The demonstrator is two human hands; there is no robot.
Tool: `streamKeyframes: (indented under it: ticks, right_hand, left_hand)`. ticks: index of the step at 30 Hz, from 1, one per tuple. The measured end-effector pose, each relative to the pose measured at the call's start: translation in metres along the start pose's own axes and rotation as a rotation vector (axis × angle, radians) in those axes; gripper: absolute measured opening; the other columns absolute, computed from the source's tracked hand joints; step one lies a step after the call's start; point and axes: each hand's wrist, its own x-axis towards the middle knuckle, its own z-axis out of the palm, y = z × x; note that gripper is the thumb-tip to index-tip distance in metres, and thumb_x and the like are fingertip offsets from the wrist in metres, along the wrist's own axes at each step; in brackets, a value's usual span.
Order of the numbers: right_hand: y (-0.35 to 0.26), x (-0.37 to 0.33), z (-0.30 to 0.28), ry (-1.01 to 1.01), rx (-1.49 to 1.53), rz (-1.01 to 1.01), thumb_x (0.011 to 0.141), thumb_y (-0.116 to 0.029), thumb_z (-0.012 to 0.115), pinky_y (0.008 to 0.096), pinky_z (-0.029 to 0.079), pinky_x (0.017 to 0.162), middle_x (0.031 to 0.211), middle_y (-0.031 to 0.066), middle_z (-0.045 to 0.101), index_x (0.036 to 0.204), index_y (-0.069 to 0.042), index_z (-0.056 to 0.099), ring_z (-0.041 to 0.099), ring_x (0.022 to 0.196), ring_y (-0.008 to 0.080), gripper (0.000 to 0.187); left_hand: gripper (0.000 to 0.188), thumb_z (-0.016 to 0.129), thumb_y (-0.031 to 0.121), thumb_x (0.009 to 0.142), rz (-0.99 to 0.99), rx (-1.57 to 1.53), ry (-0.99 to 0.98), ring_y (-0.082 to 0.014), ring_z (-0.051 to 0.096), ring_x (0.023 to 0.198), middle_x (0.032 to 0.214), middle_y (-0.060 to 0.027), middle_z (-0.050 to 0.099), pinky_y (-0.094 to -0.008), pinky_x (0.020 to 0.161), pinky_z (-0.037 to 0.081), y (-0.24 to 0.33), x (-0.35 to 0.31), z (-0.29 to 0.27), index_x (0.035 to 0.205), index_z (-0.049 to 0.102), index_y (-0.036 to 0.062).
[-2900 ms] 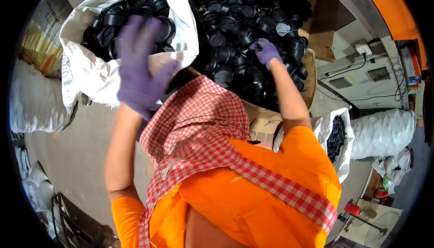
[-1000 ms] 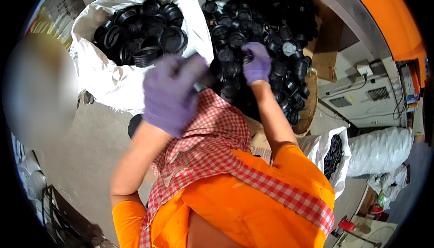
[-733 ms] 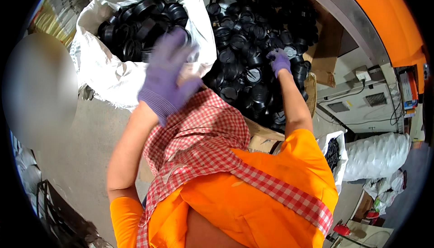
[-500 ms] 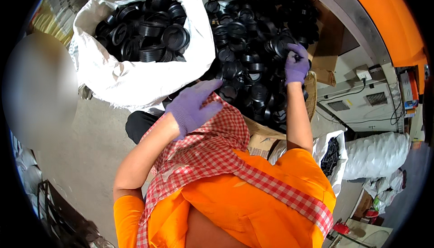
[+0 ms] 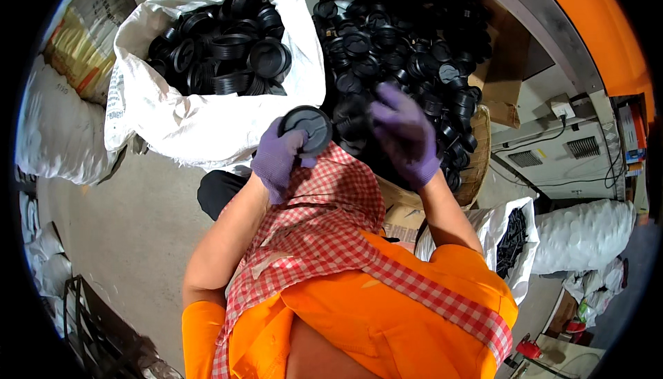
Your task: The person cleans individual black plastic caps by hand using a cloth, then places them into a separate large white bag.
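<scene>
My left hand (image 5: 277,158), in a purple glove, is closed on the edge of a round black plastic cap (image 5: 309,130), held over my lap with its flat face up. My right hand (image 5: 407,137), also purple-gloved and blurred by motion, is over the near part of a heap of black caps (image 5: 442,75). Its fingers look apart, with no held thing that I can make out. The heap fills a cardboard box (image 5: 476,158). Beyond my left hand, a white woven sack (image 5: 166,113) stands open, with stacked black caps (image 5: 231,47) inside.
Full white sacks (image 5: 62,123) stand at the left. On the right are a sack of thin black pieces (image 5: 511,241), a bulging white bag (image 5: 583,237) and a pale metal cabinet (image 5: 573,158) with cables. An orange machine cover (image 5: 594,26) arches over the far right.
My right hand has come back from the far right of the heap, toward my left hand. My left hand, empty before, now grips a cap.
</scene>
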Motion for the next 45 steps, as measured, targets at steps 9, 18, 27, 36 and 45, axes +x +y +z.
streamKeyframes:
  ticks: [9, 18, 27, 36, 45]
  right_hand:
    - [-0.016, -0.005, 0.025, -0.318, 0.37, 0.315, 0.073, 0.0, 0.068, 0.0299, 0.051, 0.071, 0.094, 0.0089, 0.062, 0.12, -0.008, 0.056, 0.061, 0.082, 0.0209, 0.05]
    - [-0.026, 0.0, 0.03, -0.213, -0.019, -0.076, 0.073, -0.007, 0.068, 0.0328, 0.052, 0.071, 0.102, 0.0093, 0.065, 0.109, -0.01, 0.061, 0.064, 0.086, 0.0241, 0.037]
    - [-0.031, -0.013, 0.052, -0.386, 0.213, 0.41, 0.073, -0.015, 0.069, 0.0286, 0.05, 0.07, 0.087, 0.0085, 0.064, 0.098, -0.006, 0.062, 0.063, 0.076, 0.0196, 0.028]
    - [-0.006, -0.009, 0.062, -0.582, 1.547, 0.573, 0.082, -0.009, 0.057, 0.0276, 0.046, 0.071, 0.073, 0.0043, 0.059, 0.083, -0.001, 0.061, 0.057, 0.075, 0.0156, 0.009]
    - [-0.004, 0.022, 0.085, 0.244, 0.453, 0.369, 0.077, -0.005, 0.062, 0.0294, 0.05, 0.071, 0.086, 0.0083, 0.063, 0.085, -0.004, 0.061, 0.062, 0.08, 0.0174, 0.009]
  left_hand:
    - [0.043, 0.049, 0.003, 0.071, -0.099, -0.189, -0.312, -0.0241, 0.065, 0.081, 0.096, -0.0157, 0.062, -0.0344, 0.068, 0.059, 0.005, -0.021, -0.016, 0.114, 0.052, -0.0046]
    - [0.036, 0.054, 0.002, 0.076, 0.095, 0.049, -0.033, -0.0212, 0.062, 0.087, 0.099, -0.0123, 0.062, -0.0314, 0.081, 0.053, -0.003, -0.021, -0.024, 0.112, 0.053, -0.0044]
    - [0.035, 0.057, 0.007, 0.076, 0.684, 1.011, -0.051, -0.0257, 0.063, 0.09, 0.101, -0.0126, 0.063, -0.035, 0.079, 0.05, 0.01, -0.048, -0.011, 0.111, 0.055, 0.0044]
    - [0.053, 0.064, 0.024, 0.076, 0.226, -0.324, -0.443, -0.0218, 0.062, 0.08, 0.097, -0.0134, 0.061, -0.0312, 0.069, 0.051, 0.016, -0.034, -0.039, 0.118, 0.047, -0.0039]
    - [0.05, 0.057, 0.011, 0.078, 0.734, 0.84, -0.016, -0.028, 0.057, 0.092, 0.102, -0.0149, 0.057, -0.0346, 0.081, 0.046, 0.001, -0.03, -0.002, 0.127, 0.049, 0.0075]
